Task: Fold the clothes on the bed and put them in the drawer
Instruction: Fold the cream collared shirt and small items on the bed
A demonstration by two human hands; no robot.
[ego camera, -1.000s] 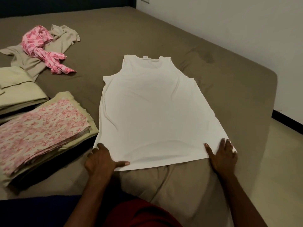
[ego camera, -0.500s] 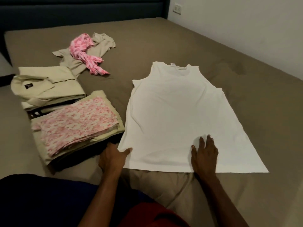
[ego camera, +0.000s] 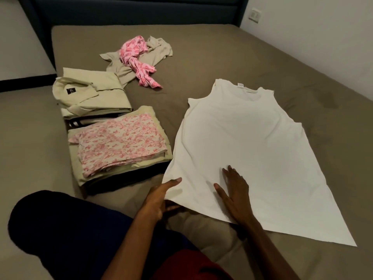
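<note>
A white sleeveless vest (ego camera: 244, 150) lies spread flat on the brown bed (ego camera: 232, 53), neck away from me. My left hand (ego camera: 159, 199) pinches the vest's near left hem corner, thumb on top and fingers tucked under the cloth. Flat on the lower middle of the vest, my right hand (ego camera: 235, 193) presses with straight fingers. To the left stands a folded stack topped by a pink floral cloth (ego camera: 119, 142), and behind it a folded cream shirt (ego camera: 90, 93).
A crumpled beige garment (ego camera: 141, 61) with a pink patterned cloth (ego camera: 137, 57) on it lies at the far middle of the bed. A dark headboard (ego camera: 131, 9) runs along the back. White wall with a socket (ego camera: 254, 15) stands at the right.
My right hand slid left along the hem from the right corner to the vest's lower middle. My left hand's fingers went under the left hem corner. The view swung left and up.
</note>
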